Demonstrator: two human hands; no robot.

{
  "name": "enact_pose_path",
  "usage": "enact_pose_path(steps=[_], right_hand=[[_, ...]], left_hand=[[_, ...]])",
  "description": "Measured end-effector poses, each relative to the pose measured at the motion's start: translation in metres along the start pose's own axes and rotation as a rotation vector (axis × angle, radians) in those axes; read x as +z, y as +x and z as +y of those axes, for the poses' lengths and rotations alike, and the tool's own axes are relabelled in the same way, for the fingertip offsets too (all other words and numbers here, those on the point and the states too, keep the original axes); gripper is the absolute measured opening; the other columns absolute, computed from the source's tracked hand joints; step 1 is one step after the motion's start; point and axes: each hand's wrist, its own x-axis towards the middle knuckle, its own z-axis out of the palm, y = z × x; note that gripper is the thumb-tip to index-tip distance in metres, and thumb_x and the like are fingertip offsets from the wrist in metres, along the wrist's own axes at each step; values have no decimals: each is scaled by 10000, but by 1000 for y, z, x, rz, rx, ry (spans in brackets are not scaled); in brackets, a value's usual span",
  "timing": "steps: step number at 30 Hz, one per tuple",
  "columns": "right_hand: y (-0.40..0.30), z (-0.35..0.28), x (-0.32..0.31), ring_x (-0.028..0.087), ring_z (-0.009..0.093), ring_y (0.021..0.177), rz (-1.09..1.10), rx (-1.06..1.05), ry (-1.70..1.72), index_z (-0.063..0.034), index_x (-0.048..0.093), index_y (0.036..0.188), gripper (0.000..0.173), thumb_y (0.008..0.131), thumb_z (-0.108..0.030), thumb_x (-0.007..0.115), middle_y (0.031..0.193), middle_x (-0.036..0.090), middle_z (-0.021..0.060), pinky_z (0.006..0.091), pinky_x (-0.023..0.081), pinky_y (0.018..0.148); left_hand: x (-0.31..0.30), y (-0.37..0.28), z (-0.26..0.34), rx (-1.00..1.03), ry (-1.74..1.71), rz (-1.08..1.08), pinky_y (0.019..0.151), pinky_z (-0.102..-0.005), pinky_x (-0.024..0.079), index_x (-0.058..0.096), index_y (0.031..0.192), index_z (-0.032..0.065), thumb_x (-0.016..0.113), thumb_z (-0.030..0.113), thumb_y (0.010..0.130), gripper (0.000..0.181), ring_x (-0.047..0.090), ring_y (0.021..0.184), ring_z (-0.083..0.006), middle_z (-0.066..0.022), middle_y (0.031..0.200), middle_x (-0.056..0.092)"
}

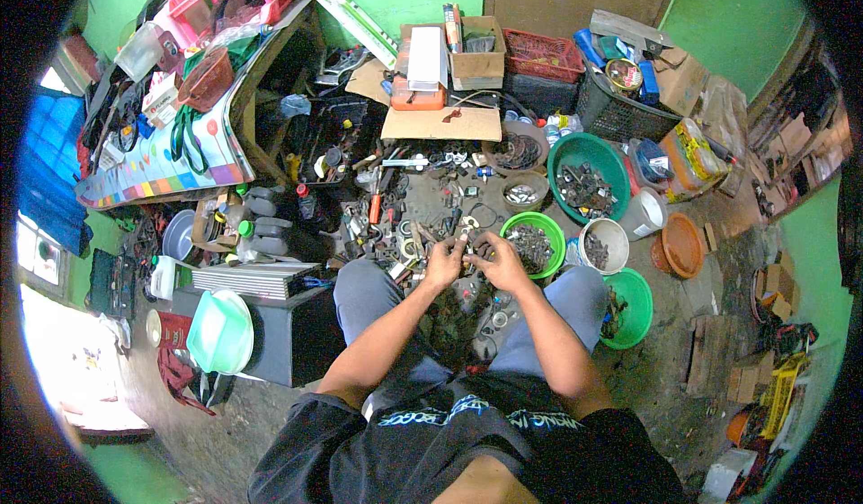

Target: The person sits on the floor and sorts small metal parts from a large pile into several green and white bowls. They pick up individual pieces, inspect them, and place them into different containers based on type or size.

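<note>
My left hand (446, 258) is raised between my knees, its fingers closed around the lower end of a small pale metal part (469, 223). Close beside it on the right, my right hand (497, 257) has its fingers curled towards the left one; whether it holds something is too small to tell. Under and around both hands lies a heap of small metal and plastic parts (404, 234). A light green basin (537, 234) full of small parts stands just right of my right hand. A screwdriver with an orange handle (375, 208) lies among the loose parts ahead.
A dark green basin (623, 187), a white bucket (623, 248) and another green basin (644, 308) stand on the right. A black box (283, 342) is at my left, with a pale green plastic container (219, 332) on it. Cardboard (438, 126) and a red crate (543, 52) lie ahead.
</note>
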Motion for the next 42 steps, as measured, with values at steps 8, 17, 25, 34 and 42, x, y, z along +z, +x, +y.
enact_pose_path(steps=[8,17,25,34,42], right_hand=[[2,-7,-4,674,337,974,-91,130,20,54,641,1149,446,860,-268,750,1047,688,235,422,508,860],[6,20,7,609,134,644,12,65,195,19,650,922,187,974,-158,616,702,652,57,314,483,616],[8,31,7,609,174,760,10,172,321,39,681,1051,310,972,-257,628,857,676,88,324,474,710],[8,16,-1,641,192,838,-52,417,612,25,716,1066,288,953,-228,635,924,720,101,340,494,798],[8,23,6,550,139,758,-49,386,832,-23,649,1012,232,986,-250,610,843,596,22,319,447,662]], left_hand=[[1,2,-9,91,12,54,802,-375,504,687,1046,-68,541,438,1008,528,628,859,-189,-161,911,720],[-2,1,-1,50,-22,1,787,-361,488,684,1019,-84,563,417,996,516,593,832,-164,-128,845,700],[-3,1,0,59,-104,1,831,-352,484,700,1020,-80,588,412,977,507,605,862,-170,-120,896,714],[-7,2,-2,18,-106,-60,689,-326,490,710,969,-59,595,407,973,479,589,737,-138,-59,790,664],[-3,2,3,3,-181,-54,586,-298,422,705,920,-54,610,370,972,438,493,646,-90,10,698,603]])
